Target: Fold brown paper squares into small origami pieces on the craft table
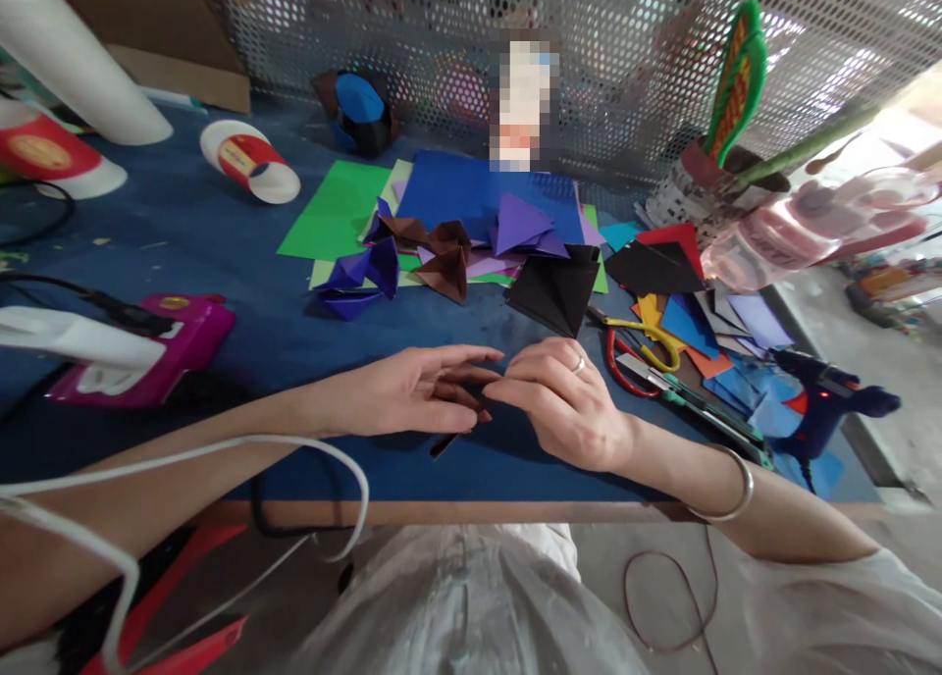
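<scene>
My left hand (418, 392) is stretched out above the front of the blue table, its fingers extended and apart. Below its thumb shows a small dark strip (444, 445); whether the hand touches it I cannot tell. Facing it, my right hand (566, 400) has its fingers curled together, the tips close to the left fingertips. Anything inside that hand is hidden. Just beyond the hands lie folded paper pieces: a black one (557, 290), a brown one (447, 260), a blue-violet one (360, 281) and a purple one (524, 226).
Flat paper sheets (478, 196) lie behind the folded pieces. To the right are scissors (666, 349), a utility knife (684, 400), paper scraps and a glue gun (816, 400). At left stand a magenta power strip (166, 351) and a paper cup (250, 162). A white cable (294, 441) loops over my left forearm.
</scene>
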`<state>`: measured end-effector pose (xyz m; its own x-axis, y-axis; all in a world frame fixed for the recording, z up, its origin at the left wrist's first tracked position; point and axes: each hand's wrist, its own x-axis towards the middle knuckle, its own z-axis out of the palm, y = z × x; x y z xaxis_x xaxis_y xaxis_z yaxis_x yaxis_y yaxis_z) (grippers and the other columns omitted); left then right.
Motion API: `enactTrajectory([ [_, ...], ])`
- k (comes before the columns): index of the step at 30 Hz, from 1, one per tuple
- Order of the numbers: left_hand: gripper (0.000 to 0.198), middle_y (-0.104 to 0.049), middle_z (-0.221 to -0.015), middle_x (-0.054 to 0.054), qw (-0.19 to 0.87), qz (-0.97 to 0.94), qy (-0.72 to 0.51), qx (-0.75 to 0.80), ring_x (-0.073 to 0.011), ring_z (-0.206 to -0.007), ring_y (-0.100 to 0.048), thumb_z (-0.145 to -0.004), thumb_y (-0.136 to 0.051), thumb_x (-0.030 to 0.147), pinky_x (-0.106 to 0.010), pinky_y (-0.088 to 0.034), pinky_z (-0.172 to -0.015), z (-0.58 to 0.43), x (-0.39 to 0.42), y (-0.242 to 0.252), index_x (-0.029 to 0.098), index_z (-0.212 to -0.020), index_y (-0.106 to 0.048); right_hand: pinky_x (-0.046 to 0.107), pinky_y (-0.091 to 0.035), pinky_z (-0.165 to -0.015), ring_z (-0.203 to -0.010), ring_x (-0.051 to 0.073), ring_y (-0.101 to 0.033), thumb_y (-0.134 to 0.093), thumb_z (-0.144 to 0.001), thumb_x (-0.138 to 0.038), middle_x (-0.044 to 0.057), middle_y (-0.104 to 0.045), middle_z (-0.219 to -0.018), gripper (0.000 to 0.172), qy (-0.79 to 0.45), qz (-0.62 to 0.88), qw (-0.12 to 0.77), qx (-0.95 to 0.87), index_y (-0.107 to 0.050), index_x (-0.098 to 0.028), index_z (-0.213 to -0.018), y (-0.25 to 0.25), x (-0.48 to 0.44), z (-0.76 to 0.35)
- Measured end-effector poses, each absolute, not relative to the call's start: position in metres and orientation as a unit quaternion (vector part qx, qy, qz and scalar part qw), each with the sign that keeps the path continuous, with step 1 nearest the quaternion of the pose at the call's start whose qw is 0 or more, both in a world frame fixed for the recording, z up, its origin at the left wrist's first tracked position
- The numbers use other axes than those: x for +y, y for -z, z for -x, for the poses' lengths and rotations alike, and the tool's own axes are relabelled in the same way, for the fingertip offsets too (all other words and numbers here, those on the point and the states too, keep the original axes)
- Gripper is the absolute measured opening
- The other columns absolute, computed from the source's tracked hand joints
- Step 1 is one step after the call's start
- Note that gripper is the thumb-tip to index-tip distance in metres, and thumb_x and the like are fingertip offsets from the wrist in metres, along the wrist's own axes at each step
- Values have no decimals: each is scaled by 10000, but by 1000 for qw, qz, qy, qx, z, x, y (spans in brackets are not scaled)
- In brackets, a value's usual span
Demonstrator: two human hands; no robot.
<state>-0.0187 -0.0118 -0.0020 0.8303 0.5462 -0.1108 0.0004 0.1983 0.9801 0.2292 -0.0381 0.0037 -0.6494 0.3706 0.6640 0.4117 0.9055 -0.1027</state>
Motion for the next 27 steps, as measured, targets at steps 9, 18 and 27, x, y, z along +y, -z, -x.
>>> enactTrajectory([
  [9,619,-551,-1535,-105,750,-547,-234,290,-288,-1326,-607,-879,-745,322,-359,-560,-1019,20,-9,1,268,-1457,-531,348,-534,-1004,-1190,196,-644,-531,-1019,-130,88,-760,-1162,285,108,204,345,-910,-704,-157,-1245,-6,-38,-228],
  [18,545,-671,-1400,-61,744,-475,-302,360,-265,-1204,-690,-782,-640,193,-305,-620,-885,21,-4,0,266,-1322,-644,363,-524,-957,-1117,198,-680,-635,-958,-121,68,-781,-1047,95,129,193,330,-915,-717,-167,-968,-2,-33,-233],
  [27,611,-723,-1289,-68,712,-470,-339,397,-266,-1182,-692,-722,-656,132,-378,-588,-997,16,-8,-3,222,-1326,-626,353,-507,-950,-1060,166,-686,-556,-988,-94,49,-792,-1073,215,118,197,280,-932,-688,-189,-847,4,-32,-239],
])
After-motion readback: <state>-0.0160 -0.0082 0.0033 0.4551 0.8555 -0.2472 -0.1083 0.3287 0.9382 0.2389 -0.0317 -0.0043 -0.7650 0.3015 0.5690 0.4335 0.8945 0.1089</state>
